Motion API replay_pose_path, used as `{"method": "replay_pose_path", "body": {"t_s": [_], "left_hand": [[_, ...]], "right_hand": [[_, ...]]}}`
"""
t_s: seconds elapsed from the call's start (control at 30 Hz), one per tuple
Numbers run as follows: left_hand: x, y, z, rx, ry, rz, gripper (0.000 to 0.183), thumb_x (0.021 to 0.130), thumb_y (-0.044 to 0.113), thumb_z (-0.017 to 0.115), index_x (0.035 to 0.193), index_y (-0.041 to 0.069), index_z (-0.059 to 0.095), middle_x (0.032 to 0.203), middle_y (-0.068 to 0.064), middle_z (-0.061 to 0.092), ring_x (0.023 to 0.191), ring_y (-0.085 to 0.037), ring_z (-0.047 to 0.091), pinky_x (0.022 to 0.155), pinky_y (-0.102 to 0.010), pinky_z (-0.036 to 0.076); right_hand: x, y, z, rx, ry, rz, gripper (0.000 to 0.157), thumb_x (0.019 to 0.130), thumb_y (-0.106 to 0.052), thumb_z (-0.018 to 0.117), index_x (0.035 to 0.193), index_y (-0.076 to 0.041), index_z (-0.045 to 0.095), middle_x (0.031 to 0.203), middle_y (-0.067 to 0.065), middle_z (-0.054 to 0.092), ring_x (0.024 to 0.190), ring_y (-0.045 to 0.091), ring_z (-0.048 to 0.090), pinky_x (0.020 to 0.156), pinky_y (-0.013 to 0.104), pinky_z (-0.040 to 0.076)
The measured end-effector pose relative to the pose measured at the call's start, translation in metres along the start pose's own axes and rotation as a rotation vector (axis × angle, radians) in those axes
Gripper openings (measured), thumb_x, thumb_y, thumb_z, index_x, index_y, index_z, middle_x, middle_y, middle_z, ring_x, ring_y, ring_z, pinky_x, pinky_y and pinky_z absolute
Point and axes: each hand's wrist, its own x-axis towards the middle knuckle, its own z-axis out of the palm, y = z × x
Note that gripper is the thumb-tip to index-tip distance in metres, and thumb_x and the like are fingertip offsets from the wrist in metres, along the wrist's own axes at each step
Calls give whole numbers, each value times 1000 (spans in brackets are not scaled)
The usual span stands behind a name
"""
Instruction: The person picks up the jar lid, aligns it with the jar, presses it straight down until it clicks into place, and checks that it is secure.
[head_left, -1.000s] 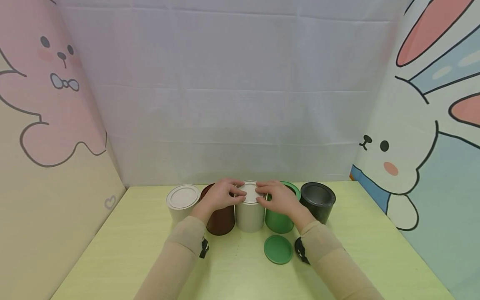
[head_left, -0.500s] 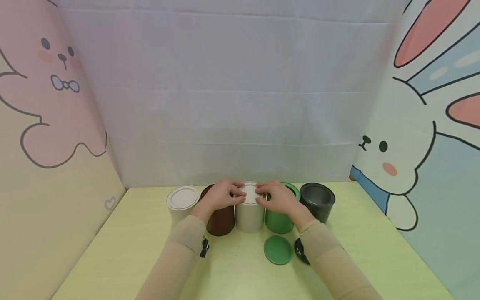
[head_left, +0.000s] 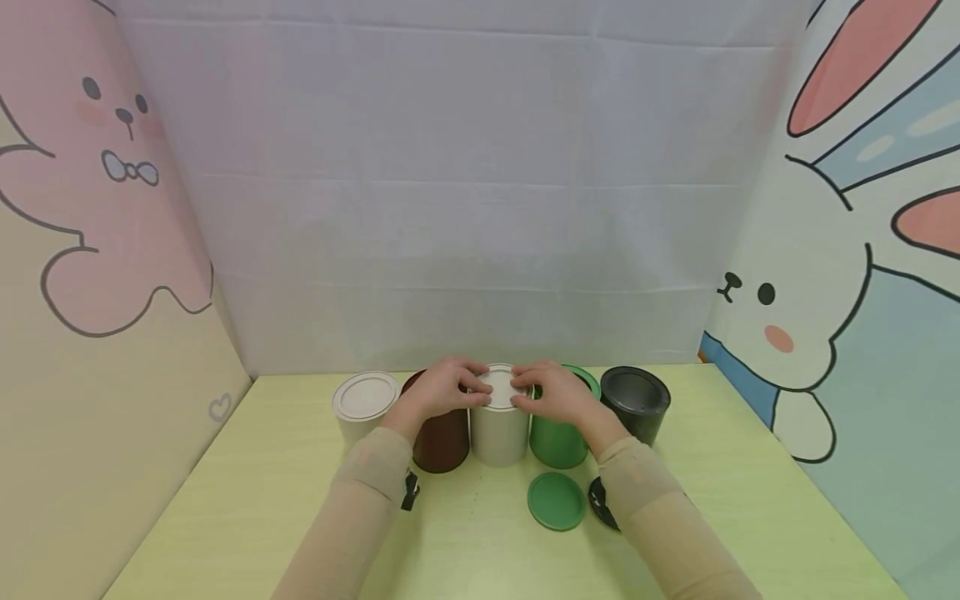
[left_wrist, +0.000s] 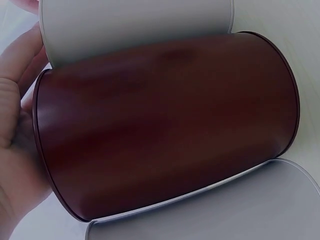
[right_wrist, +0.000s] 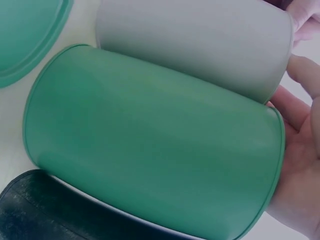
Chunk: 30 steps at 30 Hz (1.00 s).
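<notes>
On the middle white can [head_left: 500,440], between brown can [head_left: 442,443] and green can [head_left: 558,447], touching the lid [head_left: 502,388] with left hand [head_left: 446,388] and right hand [head_left: 559,394] spread loosely. Go gently and evenly, without tipping it.

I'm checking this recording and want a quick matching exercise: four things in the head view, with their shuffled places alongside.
Things:
1. Brown can
2. Green lid
3. Black can
4. Middle white can

Places:
A. Farthest right of the five cans
B. With the left hand and right hand at its top
C. Second can from the left
D. Flat on the table, in front of the green can

Pairs: 1-C, 2-D, 3-A, 4-B
</notes>
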Motion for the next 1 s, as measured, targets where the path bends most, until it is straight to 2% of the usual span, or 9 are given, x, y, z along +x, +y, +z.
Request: {"method": "replay_pose_path", "body": {"t_s": [0.1,0.43,0.83,1.0], "left_hand": [[1,1,0,3,-8,-3,22,92,20,73,110,8,78,134,-12,60,125,-31,54,98,-40,49],[2,8,-5,32,-30,-23,22,92,19,73,109,7,78,134,-11,61,124,-30,54,96,-39,50],[-1,3,-3,51,-17,18,22,94,21,70,110,8,77,134,-12,60,125,-32,53,98,-41,49],[-3,2,0,86,-11,41,23,94,19,69,113,8,77,135,-13,59,125,-32,53,100,-43,47]], "right_hand": [[2,0,-1,27,-29,20,35,94,-22,69,121,0,70,137,15,58,125,37,52,99,45,47],[6,-5,-7,1,-60,-10,34,94,-19,70,121,2,69,135,19,59,124,38,54,100,46,46],[1,-3,-2,14,-39,-18,34,97,-20,66,123,2,68,137,20,57,125,39,53,100,47,47],[-3,-4,0,3,-21,11,35,97,-23,65,125,-1,68,140,16,55,126,38,51,102,49,44]]}}
